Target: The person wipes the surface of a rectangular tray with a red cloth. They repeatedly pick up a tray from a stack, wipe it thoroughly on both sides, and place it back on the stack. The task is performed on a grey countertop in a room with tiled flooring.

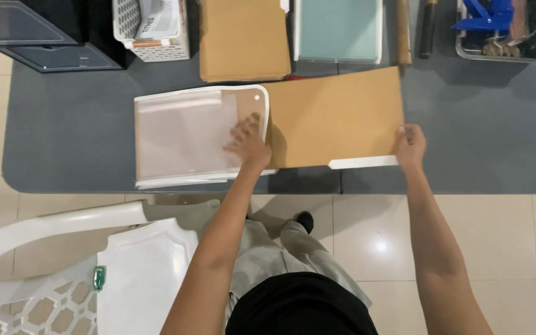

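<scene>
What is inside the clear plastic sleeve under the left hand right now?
The brown folder has its left end tucked into the clear plastic sleeve, under the left hand. The right hand holds its other edge. The hand covers part of the inserted edge.

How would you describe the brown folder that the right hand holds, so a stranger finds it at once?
On the grey table, look between the two hands. The brown folder lies open and flat, its right corner pinched by the right hand. Unlike the closed folder stack behind, it has a white strip along its near edge.

I am standing at a grey table; a white chair is sitting below it on glossy beige tiles.
</scene>
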